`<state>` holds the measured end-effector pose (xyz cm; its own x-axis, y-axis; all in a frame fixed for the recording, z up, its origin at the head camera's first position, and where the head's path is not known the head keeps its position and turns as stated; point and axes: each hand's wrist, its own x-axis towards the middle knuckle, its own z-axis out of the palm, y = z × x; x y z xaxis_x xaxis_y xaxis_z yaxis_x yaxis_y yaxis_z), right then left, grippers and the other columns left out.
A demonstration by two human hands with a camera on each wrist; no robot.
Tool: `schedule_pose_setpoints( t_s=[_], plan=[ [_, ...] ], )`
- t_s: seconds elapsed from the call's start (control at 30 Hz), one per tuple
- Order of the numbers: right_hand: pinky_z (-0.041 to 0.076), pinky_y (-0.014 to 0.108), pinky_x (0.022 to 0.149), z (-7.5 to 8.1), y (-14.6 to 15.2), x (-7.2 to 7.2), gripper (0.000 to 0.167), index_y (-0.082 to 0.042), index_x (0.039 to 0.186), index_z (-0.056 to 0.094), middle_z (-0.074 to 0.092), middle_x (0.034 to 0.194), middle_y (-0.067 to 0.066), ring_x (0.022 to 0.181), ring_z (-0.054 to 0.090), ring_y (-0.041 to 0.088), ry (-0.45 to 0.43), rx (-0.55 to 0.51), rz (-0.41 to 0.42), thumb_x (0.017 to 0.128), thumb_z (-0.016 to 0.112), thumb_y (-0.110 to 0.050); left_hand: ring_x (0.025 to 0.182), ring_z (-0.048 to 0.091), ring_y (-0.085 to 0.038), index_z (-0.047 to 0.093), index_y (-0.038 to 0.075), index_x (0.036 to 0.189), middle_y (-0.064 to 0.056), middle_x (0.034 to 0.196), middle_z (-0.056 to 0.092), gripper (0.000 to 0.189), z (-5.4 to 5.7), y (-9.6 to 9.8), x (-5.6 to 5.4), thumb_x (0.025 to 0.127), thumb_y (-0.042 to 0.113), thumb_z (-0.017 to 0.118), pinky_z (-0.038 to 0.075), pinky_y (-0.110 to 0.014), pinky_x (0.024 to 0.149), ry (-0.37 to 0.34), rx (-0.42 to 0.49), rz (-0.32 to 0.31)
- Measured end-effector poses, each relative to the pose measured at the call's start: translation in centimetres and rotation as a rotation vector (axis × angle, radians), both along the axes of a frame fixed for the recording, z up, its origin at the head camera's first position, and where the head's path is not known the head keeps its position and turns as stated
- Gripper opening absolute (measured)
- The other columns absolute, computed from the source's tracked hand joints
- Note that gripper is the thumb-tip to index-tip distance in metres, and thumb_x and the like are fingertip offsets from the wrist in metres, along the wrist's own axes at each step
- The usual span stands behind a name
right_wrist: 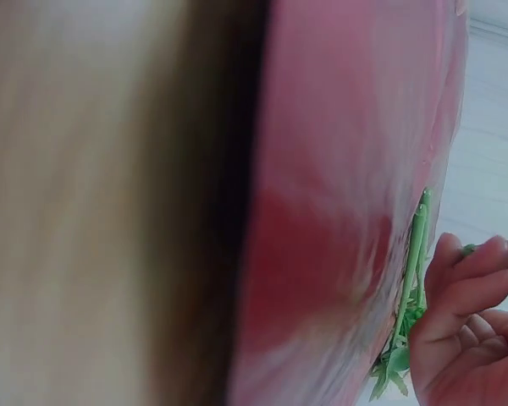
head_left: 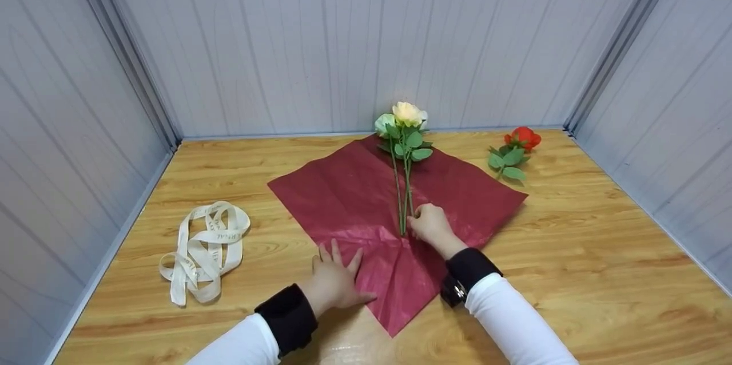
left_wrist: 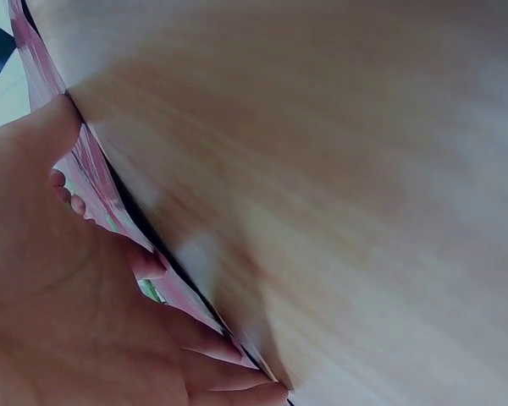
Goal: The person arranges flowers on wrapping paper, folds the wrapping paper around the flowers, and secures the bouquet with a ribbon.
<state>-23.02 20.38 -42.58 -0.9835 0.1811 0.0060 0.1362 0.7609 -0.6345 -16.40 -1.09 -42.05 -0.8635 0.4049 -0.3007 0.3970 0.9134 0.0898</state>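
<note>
A dark red sheet of wrapping paper (head_left: 343, 182) lies flat with one corner towards me. On its far half rest several pale artificial roses (head_left: 407, 114), their green stems (head_left: 400, 193) running down to the paper's middle. My right hand (head_left: 432, 226) pinches the lower end of one stem between thumb and fingers; in the right wrist view the stem tip (right_wrist: 468, 249) pokes out of the curled fingers (right_wrist: 466, 292). With fingers spread, my left hand (head_left: 336, 280) rests on the paper's near left edge. The left wrist view shows its palm (left_wrist: 59, 254) beside the paper edge.
A loosely coiled cream ribbon (head_left: 214, 248) with printed lettering lies on the wooden table (head_left: 595, 273) at the left. At the back right lies a red rose (head_left: 521, 139) with green leaves. Pale panels (head_left: 274, 44) enclose the table at the back and both sides.
</note>
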Motion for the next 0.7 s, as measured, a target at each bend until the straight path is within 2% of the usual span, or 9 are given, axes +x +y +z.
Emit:
schedule_pose_setpoints(
  t_s=[0.27,0.53,0.7],
  plan=[
    [0.035,0.019,0.044,-0.06,0.14,0.27,0.035,-0.013,0.051,0.050,0.046,0.039,-0.007,0.040,0.047,0.007,-0.013,0.022,0.008,0.084,0.062,-0.009,0.135,0.020,-0.056,0.027,0.020,0.151,-0.036,0.149,0.017,0.093,-0.44,-0.01,-0.17,0.079,0.073,0.052,0.027,-0.058,0.107,0.022,-0.022,-0.016],
    [0.029,0.020,0.047,-0.11,0.18,0.50,0.047,-0.016,0.046,0.036,0.029,0.043,-0.007,0.041,0.033,0.009,-0.074,0.118,0.062,0.081,0.067,-0.013,0.134,0.019,-0.057,0.027,0.019,0.151,-0.037,0.148,0.017,0.093,-0.37,-0.02,-0.08,0.079,0.073,0.052,0.027,-0.060,0.106,0.025,-0.005,-0.014],
    [0.029,0.021,0.047,-0.19,0.16,0.67,0.048,-0.017,0.046,0.034,0.026,0.045,-0.008,0.044,0.032,0.009,-0.122,0.177,0.096,0.080,0.068,-0.017,0.134,0.019,-0.057,0.028,0.019,0.150,-0.037,0.148,0.017,0.093,-0.37,0.02,-0.08,0.079,0.073,0.052,0.026,-0.060,0.107,0.029,-0.007,-0.013]
  ],
)
